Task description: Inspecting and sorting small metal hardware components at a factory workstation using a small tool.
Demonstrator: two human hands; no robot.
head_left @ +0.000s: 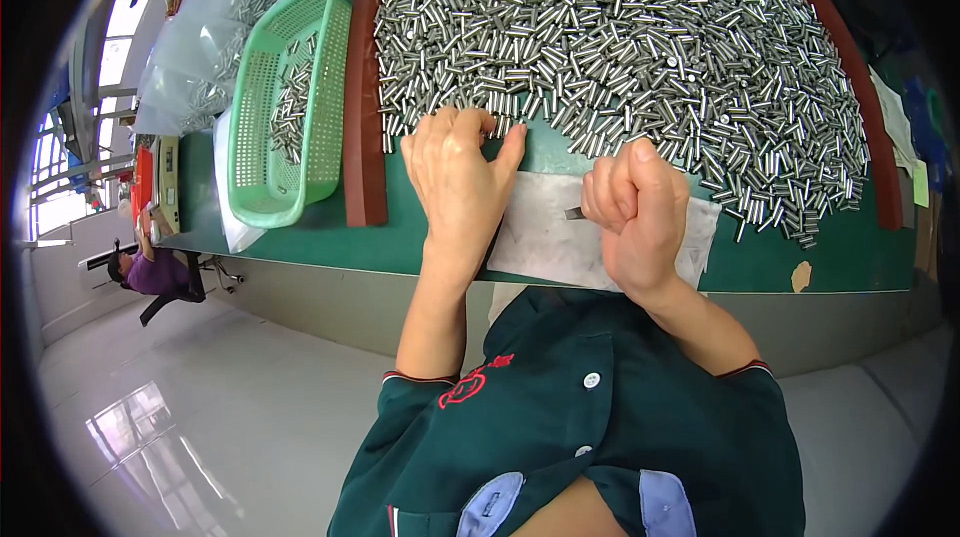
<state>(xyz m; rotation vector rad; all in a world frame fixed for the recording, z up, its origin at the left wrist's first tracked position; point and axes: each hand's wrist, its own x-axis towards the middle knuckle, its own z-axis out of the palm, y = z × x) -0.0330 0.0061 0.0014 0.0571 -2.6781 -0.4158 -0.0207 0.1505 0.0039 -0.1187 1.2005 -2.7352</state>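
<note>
Short, shiny metal pins (pixel 620 27) are heaped across the green tabletop (pixel 400 237). My left hand (pixel 455 172) rests at the near left edge of the heap. Its fingers curl down over the pins, with the thumb apart from the index finger; the fingertips are partly hidden. A short row of pins shows between that thumb and finger. To the right, my right hand (pixel 640 217) is closed in a fist above a smudged white sheet (pixel 535 227). From the fist's left side sticks the end of a small dark flat piece (pixel 573 213); the rest is hidden.
Reddish-brown rails (pixel 364 127) (pixel 850 67) border the heap left and right. Left of the rail stands a green plastic basket (pixel 240 152) holding some pins. Clear bags (pixel 200 47) of pins lie beyond it. A person (pixel 165 272) sits at the far left.
</note>
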